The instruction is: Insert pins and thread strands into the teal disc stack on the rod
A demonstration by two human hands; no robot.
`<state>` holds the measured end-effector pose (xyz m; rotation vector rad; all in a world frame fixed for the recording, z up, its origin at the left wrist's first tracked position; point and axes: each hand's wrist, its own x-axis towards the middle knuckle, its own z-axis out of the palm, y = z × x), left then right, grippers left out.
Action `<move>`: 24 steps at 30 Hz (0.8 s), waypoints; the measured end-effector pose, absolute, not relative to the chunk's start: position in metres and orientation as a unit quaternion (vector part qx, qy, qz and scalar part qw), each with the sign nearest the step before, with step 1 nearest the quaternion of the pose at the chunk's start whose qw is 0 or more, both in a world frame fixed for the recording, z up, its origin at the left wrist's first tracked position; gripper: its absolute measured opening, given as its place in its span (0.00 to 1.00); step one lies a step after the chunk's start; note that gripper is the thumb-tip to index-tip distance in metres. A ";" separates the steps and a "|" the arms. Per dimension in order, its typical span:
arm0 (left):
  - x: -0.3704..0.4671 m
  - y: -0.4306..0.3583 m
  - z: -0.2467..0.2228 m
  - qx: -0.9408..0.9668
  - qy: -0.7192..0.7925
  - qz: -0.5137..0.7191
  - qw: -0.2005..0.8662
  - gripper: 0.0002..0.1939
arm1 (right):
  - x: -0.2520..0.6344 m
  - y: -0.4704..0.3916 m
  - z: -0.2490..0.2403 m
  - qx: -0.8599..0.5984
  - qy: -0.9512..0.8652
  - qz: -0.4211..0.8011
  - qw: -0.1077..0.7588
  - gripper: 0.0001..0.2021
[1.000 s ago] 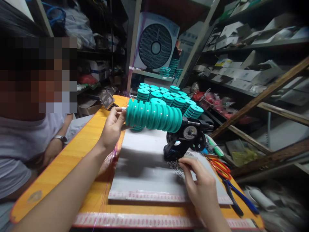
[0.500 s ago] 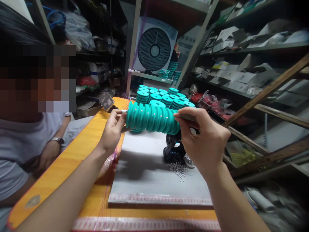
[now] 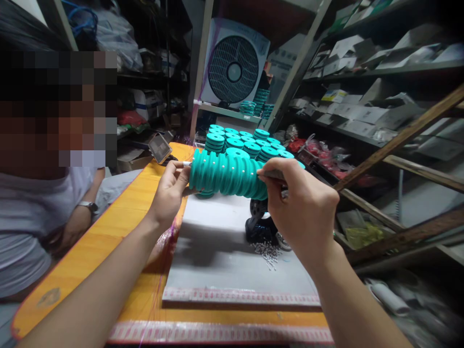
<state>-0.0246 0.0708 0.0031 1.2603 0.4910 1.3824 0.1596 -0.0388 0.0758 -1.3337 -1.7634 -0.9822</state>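
Note:
A row of green grooved spools (image 3: 224, 176) is held up in the air, lying sideways, with small white pinheads in a line along its upper side. My left hand (image 3: 170, 191) is closed on its left end, where a short white piece sticks out by the thumb and forefinger. My right hand (image 3: 300, 193) pinches at the row's right part, fingertips against the green rim; anything between them is too small to make out. Below, a black device (image 3: 259, 224) stands on the grey board (image 3: 203, 275), partly behind the right hand. Loose pins (image 3: 268, 253) lie in a heap beside it.
Several stacks of green spools (image 3: 250, 145) stand behind the held row. A box fan (image 3: 234, 70) is on a shelf at the back. Another person (image 3: 43, 212) sits to the left of the yellow table (image 3: 87, 261). A wooden frame (image 3: 406, 169) and loaded shelves are to the right.
My right hand has moved slightly left along the row of spools, and one pinhead near its fingertips shows more clearly. My left hand keeps its hold.

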 end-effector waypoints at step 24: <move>-0.024 0.072 0.002 0.540 0.219 0.589 0.560 0.16 | 0.209 -0.140 -0.065 -0.715 -0.634 -0.110 0.273 0.03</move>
